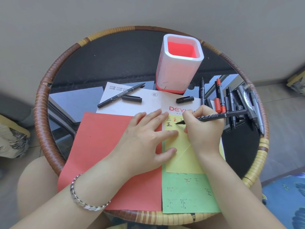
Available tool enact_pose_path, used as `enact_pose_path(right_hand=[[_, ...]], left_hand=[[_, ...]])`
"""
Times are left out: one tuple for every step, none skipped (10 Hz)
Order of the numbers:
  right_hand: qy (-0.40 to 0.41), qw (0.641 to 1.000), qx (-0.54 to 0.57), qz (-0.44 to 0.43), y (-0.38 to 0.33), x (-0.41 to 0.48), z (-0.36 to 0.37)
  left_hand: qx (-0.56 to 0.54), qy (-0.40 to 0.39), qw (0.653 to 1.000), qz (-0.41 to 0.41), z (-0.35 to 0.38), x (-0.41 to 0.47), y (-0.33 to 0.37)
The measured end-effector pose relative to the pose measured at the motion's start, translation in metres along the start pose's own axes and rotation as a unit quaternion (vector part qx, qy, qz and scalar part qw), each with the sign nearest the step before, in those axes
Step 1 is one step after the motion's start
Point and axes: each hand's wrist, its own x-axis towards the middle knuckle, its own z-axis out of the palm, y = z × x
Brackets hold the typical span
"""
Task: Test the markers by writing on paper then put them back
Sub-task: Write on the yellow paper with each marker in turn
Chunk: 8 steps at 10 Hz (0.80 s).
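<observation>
I watch my right hand (200,128) pinch a slim black marker (214,116), barrel running rightward, tip on the yellow paper sheet (179,156) my spread left hand (145,139) pins; white-and-red square pen holder (179,63) stands far beyond.

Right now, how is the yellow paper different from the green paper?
The yellow paper carries bold black and red characters near its top, while the green paper shows only faint marks. The yellow paper lies on top; the green paper pokes out beneath, nearer the person. Both hands rest on the yellow paper; none touch the green. Both lie flat.
</observation>
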Motion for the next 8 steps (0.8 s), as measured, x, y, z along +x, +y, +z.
enact_pose_path(right_hand=[[-0.003, 1.0, 0.004, 0.001, 0.0041, 0.001, -0.0008], [0.003, 1.0, 0.006, -0.004, 0.0041, 0.0011, -0.0006], [0.009, 1.0, 0.002, -0.01, 0.0026, 0.0003, -0.0003], [0.008, 1.0, 0.002, -0.011, 0.0066, 0.0016, -0.0006], [0.01, 1.0, 0.012, -0.011, 0.0064, 0.0021, -0.0004], [0.001, 1.0, 0.017, -0.011, 0.0031, 0.0004, -0.0003], [-0.001, 1.0, 0.002, -0.009, 0.0027, 0.0001, -0.0003], [-0.001, 1.0, 0.0, -0.013, 0.0022, 0.0003, 0.0001]], left_hand=[[0.0, 0.002, 1.0, 0.0, -0.0001, 0.0003, -0.0001], [0.001, 0.001, 1.0, 0.0, 0.0, 0.0002, -0.0001], [0.002, -0.001, 1.0, -0.001, 0.0002, 0.0003, 0.0], [0.001, -0.002, 1.0, -0.001, 0.0001, 0.0002, 0.0], [0.0, -0.002, 1.0, -0.002, 0.0003, 0.0001, 0.0001], [0.0, 0.0, 1.0, -0.002, 0.0005, 0.0002, -0.0001], [0.0, 0.003, 1.0, -0.001, 0.0005, 0.0001, 0.0], [0.0, 0.001, 1.0, -0.002, 0.0003, 0.0002, -0.0002]])
